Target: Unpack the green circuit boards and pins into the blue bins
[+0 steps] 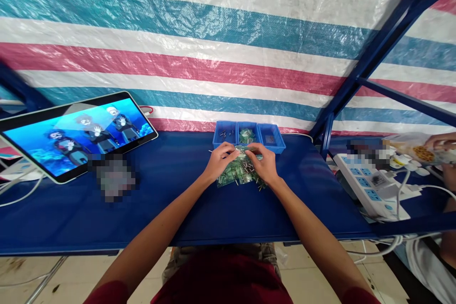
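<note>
My left hand point(221, 159) and my right hand point(262, 160) meet over a pile at the middle of the blue table. Their fingers are closed, thumbs towards each other, around a small clear plastic bag point(242, 150); its contents are too small to make out. Below them lies a heap of small greenish plastic bags point(233, 175), with small metal pins or screws point(248, 167) towards its right side. Just beyond my fingers stands a blue three-compartment tray point(213, 141). Its left compartment holds a few small metal pieces, the middle one greenish bags, the right one a small flat piece.
A tablet screen point(78, 135) leans at the left, with a blurred-out object before it. At the right, past a blue metal post point(326, 135), are a white power strip point(366, 185), cables and another person's hand point(441, 141). A striped tarp point(213, 42) hangs behind the blue table point(171, 190).
</note>
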Available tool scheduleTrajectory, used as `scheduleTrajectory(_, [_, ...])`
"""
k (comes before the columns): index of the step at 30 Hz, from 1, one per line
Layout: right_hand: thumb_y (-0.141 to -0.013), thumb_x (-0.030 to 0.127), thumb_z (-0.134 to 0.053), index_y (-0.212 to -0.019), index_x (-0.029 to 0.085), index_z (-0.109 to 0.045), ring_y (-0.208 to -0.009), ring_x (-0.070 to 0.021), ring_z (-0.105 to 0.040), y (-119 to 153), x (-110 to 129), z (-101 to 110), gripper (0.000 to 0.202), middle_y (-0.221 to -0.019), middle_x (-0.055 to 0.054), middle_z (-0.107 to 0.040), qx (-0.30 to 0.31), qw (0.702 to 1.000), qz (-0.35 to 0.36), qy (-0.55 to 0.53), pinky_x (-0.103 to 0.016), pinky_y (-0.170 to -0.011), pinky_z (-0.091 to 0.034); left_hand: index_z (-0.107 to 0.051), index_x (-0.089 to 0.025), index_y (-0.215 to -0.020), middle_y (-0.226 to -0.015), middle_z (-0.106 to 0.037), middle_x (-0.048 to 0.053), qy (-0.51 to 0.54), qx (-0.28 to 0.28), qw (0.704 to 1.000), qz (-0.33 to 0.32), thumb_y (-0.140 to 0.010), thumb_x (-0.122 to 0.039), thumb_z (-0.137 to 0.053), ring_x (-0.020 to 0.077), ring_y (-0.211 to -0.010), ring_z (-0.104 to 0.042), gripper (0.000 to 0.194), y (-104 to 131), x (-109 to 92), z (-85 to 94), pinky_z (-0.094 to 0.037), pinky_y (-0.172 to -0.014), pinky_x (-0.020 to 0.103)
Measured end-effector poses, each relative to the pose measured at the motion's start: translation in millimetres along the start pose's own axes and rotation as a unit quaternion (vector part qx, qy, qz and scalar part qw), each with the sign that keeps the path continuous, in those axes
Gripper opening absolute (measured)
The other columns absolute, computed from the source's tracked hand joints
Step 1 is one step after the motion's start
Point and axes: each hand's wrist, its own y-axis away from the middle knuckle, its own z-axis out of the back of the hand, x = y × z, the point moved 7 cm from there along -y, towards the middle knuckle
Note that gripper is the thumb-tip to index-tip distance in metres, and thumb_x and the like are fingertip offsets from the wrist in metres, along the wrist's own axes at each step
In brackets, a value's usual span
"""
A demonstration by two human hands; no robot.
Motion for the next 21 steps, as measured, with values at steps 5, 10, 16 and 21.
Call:
scheduleTrajectory(5, [-0.092,0.032,-0.045,-0.104,0.021,-0.061,-0.061,-0.0152,-0.058,2.5,2.9,1.2,0.023,-0.073,-0.001,-0.064,0.008,1.0,0.005,-0.006,-0.029,-0.064,-0.05,-0.056,-0.018,-0.1,-0.06,-0.056,-0.004,0.049,0.018,0.997,0.052,-0.078,-0.041,-0.067,0.013,-0.053,-0.058,0.034,3.4,1.8,-5.0,-0.049,-0.058,0.026])
scheduleTrajectory(10, [-0.091,0.02,-0.037,-0.104,0.023,-0.066,-0.084,-0.0186,-0.062,1.3,12.6,-0.3,0.031,-0.101,-0.007,-0.064,0.032,0.997,0.076,-0.002,-0.035,-0.076,-0.052,-0.053,-0.018,-0.091,-0.052,-0.055,-0.005,0.063,-0.007,0.997,0.04,-0.078,-0.042,-0.068,0.0119,-0.045,-0.057,0.03,3.2,-2.2,-1.1,-0.045,-0.053,0.024])
scheduleTrajectory(16, [-0.09,0.027,-0.049,-0.095,0.023,-0.064,-0.103,-0.0217,-0.061,-0.3,12.7,-3.1,0.016,-0.115,-0.009,-0.062,0.029,0.996,0.084,-0.021,-0.037,-0.082,-0.053,-0.055,-0.018,-0.086,-0.051,-0.057,-0.005,0.071,0.005,0.996,0.049,-0.076,-0.047,-0.068,0.0111,-0.039,-0.055,0.034,2.8,0.7,-2.6,-0.043,-0.047,0.023])
scheduleTrajectory(21, [-0.09,0.034,-0.051,-0.087,0.021,-0.063,-0.082,-0.0199,-0.066,-0.1,7.5,-3.3,0.018,-0.088,-0.006,-0.069,0.019,0.999,0.046,-0.01,-0.034,-0.077,-0.053,-0.06,-0.016,-0.084,-0.055,-0.059,-0.001,0.052,-0.003,0.998,0.043,-0.084,-0.055,-0.055,0.0123,-0.046,-0.056,0.04,3.3,4.0,-0.6,-0.046,-0.049,0.024])
